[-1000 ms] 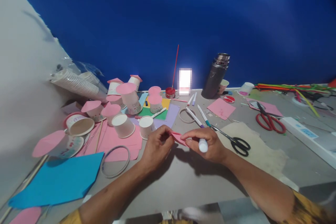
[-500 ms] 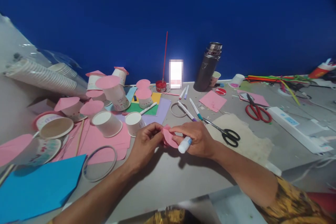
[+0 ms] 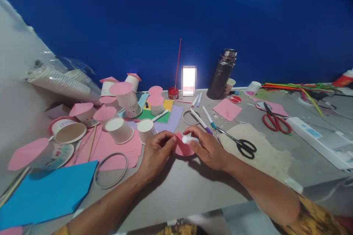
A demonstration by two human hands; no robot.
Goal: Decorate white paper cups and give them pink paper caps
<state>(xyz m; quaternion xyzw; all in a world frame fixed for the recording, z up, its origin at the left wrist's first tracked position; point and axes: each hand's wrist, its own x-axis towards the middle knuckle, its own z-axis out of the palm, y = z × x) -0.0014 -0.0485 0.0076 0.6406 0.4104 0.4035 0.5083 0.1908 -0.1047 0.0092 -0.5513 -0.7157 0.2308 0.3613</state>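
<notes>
A pink paper piece (image 3: pixel 184 149), rounded along its lower edge, is pinched between the thumb and fingers of my left hand (image 3: pixel 157 150). My right hand (image 3: pixel 208 147) is closed around a white glue stick (image 3: pixel 189 139), whose end lies over the paper. How far the stick touches the paper I cannot tell. Just beyond my left hand stands an upside-down white paper cup (image 3: pixel 146 130), with another white cup (image 3: pixel 119 130) to its left. Markers (image 3: pixel 202 122) lie on the table past my right hand.
Paper cups with pink tops (image 3: pixel 125 99) crowd the left. Black-handled scissors (image 3: pixel 245 148) and red-handled scissors (image 3: pixel 275 122) lie right, near a power strip (image 3: pixel 317 139). A dark flask (image 3: pixel 221 75) stands at the back. Blue paper (image 3: pixel 52 191) and a grey ring (image 3: pixel 110 170) lie front left.
My right hand has turned the glue stick, so its visible end now points left over the paper. More of the pink paper shows. The whole view has shifted slightly.
</notes>
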